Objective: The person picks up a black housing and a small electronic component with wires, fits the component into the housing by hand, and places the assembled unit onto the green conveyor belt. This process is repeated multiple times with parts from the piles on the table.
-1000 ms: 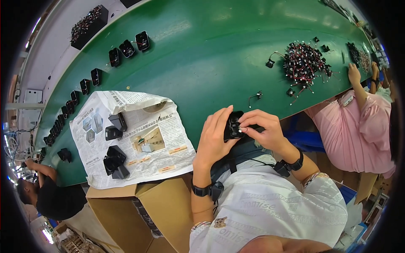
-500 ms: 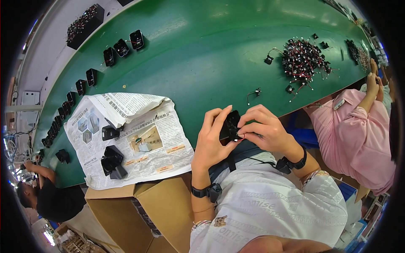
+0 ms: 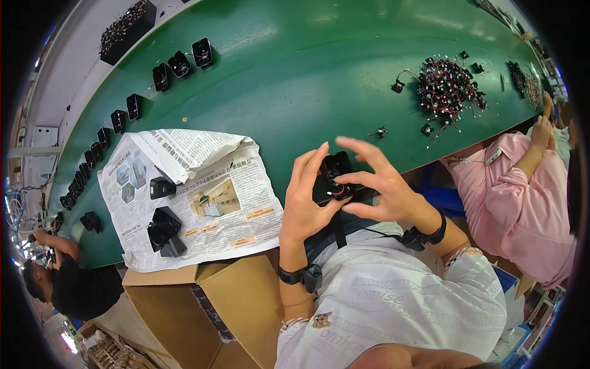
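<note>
The big green table (image 3: 295, 86) spreads out past the hold, away from the person; the brown cardboard box (image 3: 249, 295) is down and left of the hold, its bottom cut off; the newspaper (image 3: 249, 200) lies left of the hold; a heap of wired parts (image 3: 448, 89) sits up and to the right of it. The left hand (image 3: 304, 208) has fingers and thumb around a black case (image 3: 337, 167), right in front of the person's belly; the right hand (image 3: 386, 189) has its thumb and fingers wide apart, pinching nothing; half a second ago they were close together at the case's low edge, so I think the red wire (image 3: 340, 195) has been let go and sits there by itself. One right finger is blurry; I can't tell if the pointing finger touches the case; the left hand hides the case's left side, and the wire's end is too tiny to make out.
</note>
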Motion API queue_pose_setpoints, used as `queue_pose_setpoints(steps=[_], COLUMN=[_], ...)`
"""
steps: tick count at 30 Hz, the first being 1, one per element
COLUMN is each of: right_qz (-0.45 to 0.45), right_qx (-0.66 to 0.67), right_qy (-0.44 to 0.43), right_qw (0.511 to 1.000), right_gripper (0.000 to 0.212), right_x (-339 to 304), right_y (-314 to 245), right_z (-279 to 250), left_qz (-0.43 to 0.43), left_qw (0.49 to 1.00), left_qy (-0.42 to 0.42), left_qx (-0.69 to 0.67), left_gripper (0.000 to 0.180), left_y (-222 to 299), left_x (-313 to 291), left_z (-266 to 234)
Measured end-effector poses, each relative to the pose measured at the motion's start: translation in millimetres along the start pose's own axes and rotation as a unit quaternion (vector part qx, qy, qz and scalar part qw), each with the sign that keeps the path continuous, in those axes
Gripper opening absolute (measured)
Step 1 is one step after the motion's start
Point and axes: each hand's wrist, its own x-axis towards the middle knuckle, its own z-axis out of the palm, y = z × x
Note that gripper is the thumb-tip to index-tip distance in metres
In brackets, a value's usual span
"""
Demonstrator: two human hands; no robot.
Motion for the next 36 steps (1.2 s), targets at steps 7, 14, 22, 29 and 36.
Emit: queue_pose_setpoints(steps=[7, 14, 22, 29, 36], right_qz=[-0.090, -0.133, -0.056, -0.127, 0.023], right_qx=[-0.024, -0.193, -0.254, -0.245, -0.224], right_qy=[-0.096, -0.067, -0.068, -0.063, -0.195], right_qw=[0.991, 0.970, 0.963, 0.959, 0.955], right_gripper=[0.037, 0.026, 0.037, 0.040, 0.043], right_x=[58, 259, 356, 285, 85], right_y=[6, 68, 145, 73, 22], right_z=[-13, 6, 48, -12, -90], left_qz=[0.056, -0.048, -0.102, -0.158, -0.050], left_qw=[0.998, 0.854, 0.767, 0.798, 0.845], left_qy=[0.012, 0.349, 0.401, 0.373, 0.379], left_qx=[0.042, 0.383, 0.490, 0.446, 0.373], left_gripper=[0.097, 0.060, 0.065, 0.061, 0.030], left_y=[6, 5, -32, -61, -47], left_x=[-5, -59, -66, -24, -35], left_z=[-24, -144, -191, -215, -180])
